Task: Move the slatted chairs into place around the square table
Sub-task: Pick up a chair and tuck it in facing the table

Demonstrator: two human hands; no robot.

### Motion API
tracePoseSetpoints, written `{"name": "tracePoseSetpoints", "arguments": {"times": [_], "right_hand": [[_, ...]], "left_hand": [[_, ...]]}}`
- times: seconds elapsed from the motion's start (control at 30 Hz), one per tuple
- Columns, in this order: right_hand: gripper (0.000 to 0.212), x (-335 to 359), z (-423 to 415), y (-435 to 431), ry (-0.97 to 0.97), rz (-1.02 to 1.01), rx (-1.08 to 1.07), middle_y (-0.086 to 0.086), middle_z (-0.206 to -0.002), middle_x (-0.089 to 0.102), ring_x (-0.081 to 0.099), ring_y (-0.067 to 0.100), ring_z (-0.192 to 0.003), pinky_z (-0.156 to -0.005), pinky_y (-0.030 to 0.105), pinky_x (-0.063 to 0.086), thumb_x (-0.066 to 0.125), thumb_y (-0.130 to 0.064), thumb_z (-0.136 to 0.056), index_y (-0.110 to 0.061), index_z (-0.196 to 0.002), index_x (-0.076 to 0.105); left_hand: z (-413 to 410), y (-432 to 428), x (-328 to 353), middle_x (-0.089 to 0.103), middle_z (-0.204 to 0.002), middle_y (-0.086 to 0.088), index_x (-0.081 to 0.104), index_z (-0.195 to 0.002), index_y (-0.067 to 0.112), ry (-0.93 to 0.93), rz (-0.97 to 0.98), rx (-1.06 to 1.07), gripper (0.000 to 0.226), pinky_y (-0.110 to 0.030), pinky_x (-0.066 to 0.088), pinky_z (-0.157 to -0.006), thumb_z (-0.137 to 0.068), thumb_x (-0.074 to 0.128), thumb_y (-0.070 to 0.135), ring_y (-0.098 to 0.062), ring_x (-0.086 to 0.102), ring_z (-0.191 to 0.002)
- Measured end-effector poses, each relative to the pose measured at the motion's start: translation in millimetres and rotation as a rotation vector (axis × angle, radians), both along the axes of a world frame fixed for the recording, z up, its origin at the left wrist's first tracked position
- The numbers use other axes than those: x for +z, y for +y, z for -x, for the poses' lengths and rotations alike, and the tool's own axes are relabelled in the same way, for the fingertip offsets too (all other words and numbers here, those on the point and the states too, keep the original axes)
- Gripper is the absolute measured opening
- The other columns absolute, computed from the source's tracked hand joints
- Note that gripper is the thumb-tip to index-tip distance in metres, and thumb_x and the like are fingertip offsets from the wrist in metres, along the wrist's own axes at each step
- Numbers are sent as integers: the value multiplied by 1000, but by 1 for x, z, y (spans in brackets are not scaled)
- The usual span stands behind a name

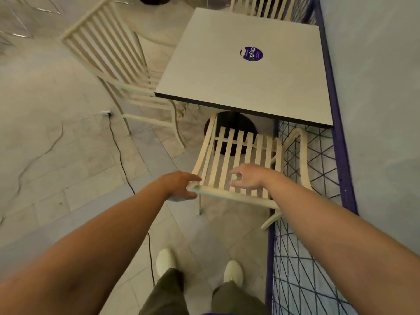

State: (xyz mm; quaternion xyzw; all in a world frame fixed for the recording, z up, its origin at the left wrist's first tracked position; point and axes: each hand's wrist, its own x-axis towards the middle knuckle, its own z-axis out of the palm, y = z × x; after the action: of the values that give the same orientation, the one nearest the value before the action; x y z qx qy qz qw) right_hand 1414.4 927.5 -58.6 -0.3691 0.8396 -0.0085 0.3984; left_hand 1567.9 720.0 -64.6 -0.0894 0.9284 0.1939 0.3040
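Three slatted chairs are set round the square worktop (227, 83): the near chair (227, 155) at its front edge, the side chair (109, 55) at its left, the far chair (261, 7) beyond. The near chair's top rail is gripped at its corner by the left hand (181, 186); the right hand (247, 178) is held over the slats, fingers relaxed and spread.

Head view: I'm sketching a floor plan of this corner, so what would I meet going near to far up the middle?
White shoes → near slatted chair → square table → purple sticker → far slatted chair
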Motion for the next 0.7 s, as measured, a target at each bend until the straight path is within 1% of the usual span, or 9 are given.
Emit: {"name": "tracePoseSetpoints", "arguments": {"times": [0.13,0.2,0.3,0.4,0.47,0.53,0.6,0.7], "right_hand": [[61,18,-10,-74,57,9,43,7,-157,36,36,27,-141,-111,38,33,50,-45,-99,-17,-152,37],[62,26,-11,-110,75,24,31,6,-158,35,36,26,-142,-112,37,33,50,-45,-99,-19,-153,35],[63,45,-12,-163,111,73,3,7,-158,35,36,26,-142,-112,37,33,48,-48,-100,-19,-154,32],[65,64,-13,-209,132,109,3,8,-155,39,39,27,-140,-108,34,35,48,-49,-100,-17,-154,31],[65,76,-13,-232,141,125,8,9,-156,38,39,27,-140,-107,32,34,49,-47,-100,-14,-154,31],[63,85,-8,-256,146,137,0,10,-155,39,40,28,-139,-108,33,35,50,-44,-100,-13,-152,35],[57,90,0,-281,162,137,4,13,-149,46,45,30,-134,-107,37,39,50,-42,-100,-11,-148,42],[58,86,17,-317,168,148,12,12,-141,53,51,31,-126,-103,42,44,52,-48,-97,-13,-143,48]], "left_hand": [[-15,-62,13,44,-154,-2,36,-153,38,3,22,47,63,-46,37,-113,-96,62,44,-26,43,-138],[-16,-98,26,41,-156,-4,34,-153,40,23,47,52,62,-45,38,-112,-96,60,45,-28,43,-138],[-13,-152,52,41,-156,-6,35,-153,39,81,81,64,62,-42,39,-111,-96,60,45,-28,43,-138],[-9,-194,76,40,-158,-2,37,-153,38,124,106,55,62,-41,37,-112,-96,61,45,-26,40,-141],[-6,-216,87,39,-158,0,37,-153,38,127,128,41,62,-41,35,-113,-96,60,45,-25,37,-143],[1,-240,95,38,-158,1,38,-151,40,133,143,45,61,-42,36,-114,-95,61,46,-24,38,-142],[12,-265,101,38,-158,0,39,-151,40,145,132,65,61,-42,36,-114,-94,62,46,-25,40,-141],[30,-298,103,39,-158,-1,39,-151,38,149,136,52,61,-41,36,-114,-95,62,43,-23,40,-141]]}}
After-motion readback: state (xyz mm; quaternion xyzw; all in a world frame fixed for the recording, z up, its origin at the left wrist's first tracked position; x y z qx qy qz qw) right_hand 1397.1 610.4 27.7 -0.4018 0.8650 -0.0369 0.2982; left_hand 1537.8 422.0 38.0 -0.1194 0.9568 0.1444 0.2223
